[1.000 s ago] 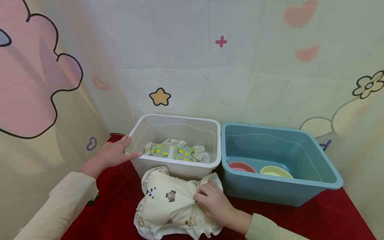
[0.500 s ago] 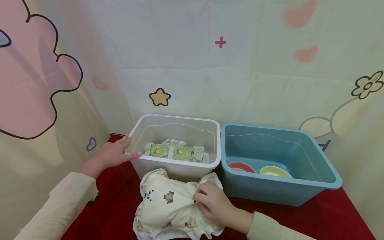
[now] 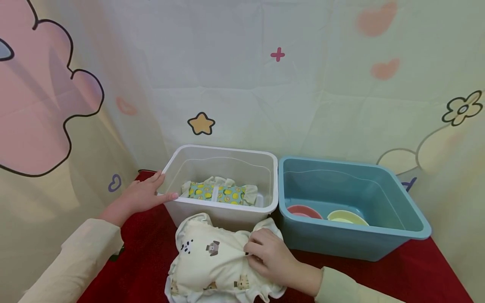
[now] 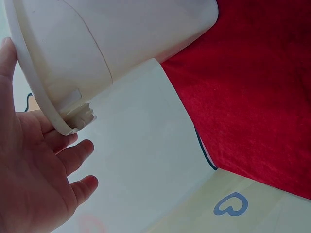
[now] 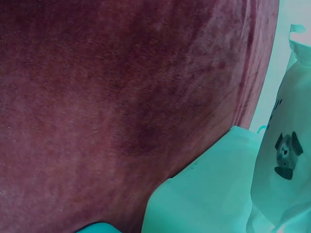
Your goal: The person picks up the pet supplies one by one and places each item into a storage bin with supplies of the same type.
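Note:
My left hand (image 3: 145,194) rests on the near-left corner of the white bin (image 3: 223,206), its thumb along the front rim. In the left wrist view the left hand (image 4: 36,170) has its fingers spread loosely around the corner of the bin's rim (image 4: 36,85). With curled fingers, my right hand (image 3: 270,256) grips the right side of a cream, frilled pillow (image 3: 210,265) printed with animals. That pillow is in front of the white bin, and at the right edge of the right wrist view the pillow (image 5: 282,184) shows a dog print. The right hand is outside its wrist view.
A small lemon-print cushion (image 3: 231,194) lies in the white bin. To its right stands a blue bin (image 3: 352,242) holding a red bowl (image 3: 305,211) and a yellow bowl (image 3: 347,217). Red cloth (image 3: 145,252) covers the table; a printed curtain (image 3: 235,105) hangs behind.
The pillow has tilted slightly and its lower left part has shifted a little toward me. My right hand keeps its grip, and my left hand stays on the bin's corner.

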Available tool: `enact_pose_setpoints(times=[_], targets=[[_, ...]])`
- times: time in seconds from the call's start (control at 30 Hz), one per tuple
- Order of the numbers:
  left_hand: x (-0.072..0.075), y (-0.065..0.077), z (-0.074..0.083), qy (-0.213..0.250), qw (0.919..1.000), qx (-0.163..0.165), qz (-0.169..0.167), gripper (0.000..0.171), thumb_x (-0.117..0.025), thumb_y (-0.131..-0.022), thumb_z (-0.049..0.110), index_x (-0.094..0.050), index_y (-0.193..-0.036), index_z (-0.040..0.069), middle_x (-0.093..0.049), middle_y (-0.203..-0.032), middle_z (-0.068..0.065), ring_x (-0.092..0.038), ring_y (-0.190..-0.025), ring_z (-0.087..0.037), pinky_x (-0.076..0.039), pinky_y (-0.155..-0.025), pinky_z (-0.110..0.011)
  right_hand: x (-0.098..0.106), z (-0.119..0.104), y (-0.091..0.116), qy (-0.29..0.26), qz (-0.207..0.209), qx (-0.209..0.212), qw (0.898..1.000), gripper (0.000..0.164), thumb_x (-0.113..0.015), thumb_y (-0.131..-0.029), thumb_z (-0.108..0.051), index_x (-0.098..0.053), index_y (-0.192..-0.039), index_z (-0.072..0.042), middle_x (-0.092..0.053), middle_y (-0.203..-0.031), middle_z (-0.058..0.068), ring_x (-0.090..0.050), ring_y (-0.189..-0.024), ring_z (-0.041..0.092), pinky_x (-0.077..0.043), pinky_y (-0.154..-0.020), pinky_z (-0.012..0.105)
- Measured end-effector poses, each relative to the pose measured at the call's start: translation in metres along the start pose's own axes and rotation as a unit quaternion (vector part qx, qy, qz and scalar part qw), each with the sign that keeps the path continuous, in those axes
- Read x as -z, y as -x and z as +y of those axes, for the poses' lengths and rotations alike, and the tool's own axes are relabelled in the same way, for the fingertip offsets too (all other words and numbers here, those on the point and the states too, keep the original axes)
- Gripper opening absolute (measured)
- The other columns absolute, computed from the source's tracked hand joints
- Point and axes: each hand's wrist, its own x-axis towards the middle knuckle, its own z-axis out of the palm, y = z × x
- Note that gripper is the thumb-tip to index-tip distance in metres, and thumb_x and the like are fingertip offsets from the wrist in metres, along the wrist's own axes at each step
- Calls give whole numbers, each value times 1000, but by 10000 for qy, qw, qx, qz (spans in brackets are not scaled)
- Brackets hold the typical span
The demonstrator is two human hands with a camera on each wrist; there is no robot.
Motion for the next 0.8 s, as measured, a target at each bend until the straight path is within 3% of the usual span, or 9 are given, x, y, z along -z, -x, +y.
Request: enact_pose_setpoints(times=[0.37, 0.67, 0.8], targets=[[0, 2, 2, 3, 10000, -8, 68, 92, -43, -79, 65, -23, -138, -3, -20, -142, -27, -24, -127, -46, -17, -98, -64, 13, -7, -12, -109, 50, 84, 9999, 12, -61, -72, -7, -59, -73, -18, -49, -73, -6, -45, -72, 8, -41, -70, 19], [-2, 0, -1, -72, 10000, -22, 63, 92, -41, -79, 65, -23, -138, -3, -20, -142, -26, -23, -128, -44, -17, -99, -63, 17, -8, -13, -95, -132, -216, 9996, 11, -63, -70, -8, -61, -73, -18, -50, -73, -6, -45, -73, 6, -41, -70, 18], [-2, 0, -1, -90, 9999, -44, 94, 92, -41, -79, 66, -23, -137, -3, -21, -142, -27, -24, -128, -44, -18, -98, -64, 21, -8, -16, -101, -77, -147, 9998, 11, -64, -69, -7, -61, -73, -17, -51, -74, -6, -47, -74, 7, -42, -70, 18]])
